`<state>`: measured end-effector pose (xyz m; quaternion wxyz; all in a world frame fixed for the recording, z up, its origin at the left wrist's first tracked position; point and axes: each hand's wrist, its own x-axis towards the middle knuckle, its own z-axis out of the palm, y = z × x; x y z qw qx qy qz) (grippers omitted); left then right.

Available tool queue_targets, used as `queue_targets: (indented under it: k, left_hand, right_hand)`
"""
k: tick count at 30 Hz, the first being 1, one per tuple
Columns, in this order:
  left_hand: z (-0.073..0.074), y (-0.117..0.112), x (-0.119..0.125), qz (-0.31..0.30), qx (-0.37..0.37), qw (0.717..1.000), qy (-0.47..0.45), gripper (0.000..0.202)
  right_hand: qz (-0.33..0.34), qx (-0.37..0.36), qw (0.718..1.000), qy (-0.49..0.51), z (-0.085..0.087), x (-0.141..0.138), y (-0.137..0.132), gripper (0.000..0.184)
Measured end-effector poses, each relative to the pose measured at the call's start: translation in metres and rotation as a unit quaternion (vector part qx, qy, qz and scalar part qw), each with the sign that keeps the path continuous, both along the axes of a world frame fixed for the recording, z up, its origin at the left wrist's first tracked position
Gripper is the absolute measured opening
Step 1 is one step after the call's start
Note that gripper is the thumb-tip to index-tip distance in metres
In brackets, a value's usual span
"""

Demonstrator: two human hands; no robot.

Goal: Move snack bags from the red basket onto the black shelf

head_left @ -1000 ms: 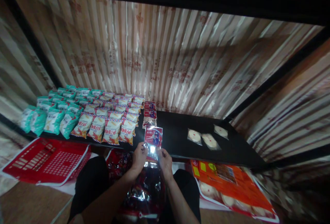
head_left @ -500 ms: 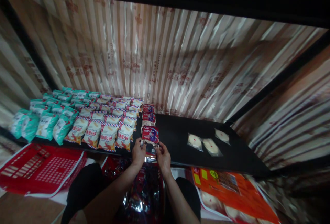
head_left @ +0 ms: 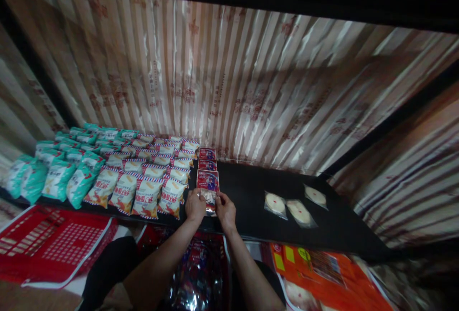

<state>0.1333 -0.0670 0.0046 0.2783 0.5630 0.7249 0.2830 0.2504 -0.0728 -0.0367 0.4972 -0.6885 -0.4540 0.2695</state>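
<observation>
A red snack packet with a shiny lower part [head_left: 207, 180] lies at the near end of a short row on the black shelf [head_left: 244, 196]. My left hand [head_left: 195, 207] grips its lower left edge, fingers bent in. On the lower right edge, my right hand [head_left: 225, 211] pinches it between thumb and fingers. Behind it, partly overlapped, are more red packets [head_left: 207, 154]. White and orange snack bags [head_left: 146, 197] stand in rows just left of my left hand. My fingers cover part of the packet's lower end.
Teal snack bags [head_left: 59, 177] fill the shelf's left end. Several round, pale items in clear wrappers [head_left: 275, 203] lie to the right. Below are a red basket [head_left: 77, 239], a container of shiny dark red packets [head_left: 197, 273] and a large orange bag [head_left: 322, 273]. Striped sheeting [head_left: 215, 72] hangs behind.
Both hands have brought the packet's lower part down flatter, in line with the row, and still hold it. The camera view has shifted slightly.
</observation>
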Motion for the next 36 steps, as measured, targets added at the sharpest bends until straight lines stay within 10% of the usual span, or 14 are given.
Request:
queue_targets:
  k: [14, 36]
  left_hand:
    - [-0.007, 0.032, 0.008, 0.005, 0.032, 0.998, 0.061, 0.034]
    - [-0.018, 0.014, 0.008, -0.018, 0.024, 0.994, 0.105, 0.033]
  right_hand:
    - [-0.025, -0.050, 0.990, -0.130, 0.003, -0.003, 0.034, 0.032]
    - [0.010, -0.082, 0.969, -0.232, 0.002, -0.011, 0.009, 0.034]
